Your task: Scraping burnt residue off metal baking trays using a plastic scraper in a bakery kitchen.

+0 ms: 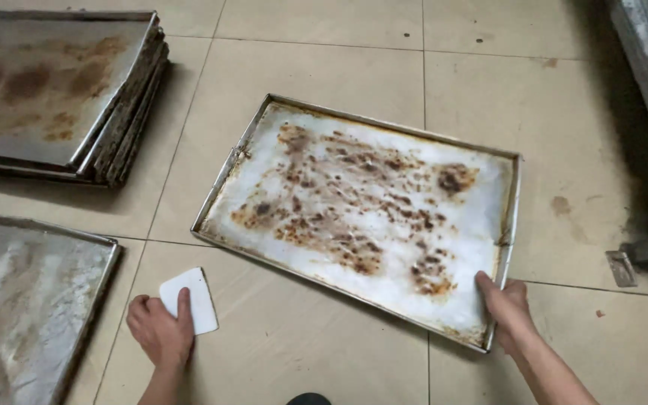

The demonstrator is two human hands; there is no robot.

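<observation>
A large rectangular metal baking tray (361, 217), its pale floor crusted with brown burnt residue, lies flat on the beige tiled floor (324, 67) in the middle of the view. Its long axis runs from upper left to lower right, slightly skewed to the tile joints.

The right hand (505, 304) grips the tray's near right corner: the thumb lies inside on the tray floor, while the other fingers wrap the rim and are hidden beneath it. The left hand (160, 330) rests on the floor well to the left of the tray, its fingers lying fairly flat and pinning the lower edge of a small white plastic scraper (189, 300) with rounded corners. I cannot tell whether the scraper is actually gripped or merely pressed down.

From the left hand and the scraper, the tray lies up and to the right, its near long rim just beyond the scraper, not touching it. The right hand is the one in contact with the tray.

A stack of stained, dark metal trays (61, 90) sits at the upper left, and another greyish tray (24, 300) is cut off at the left edge. At the right, a dark ledge (639, 52) and whatever stands on it are too cropped to make out.
</observation>
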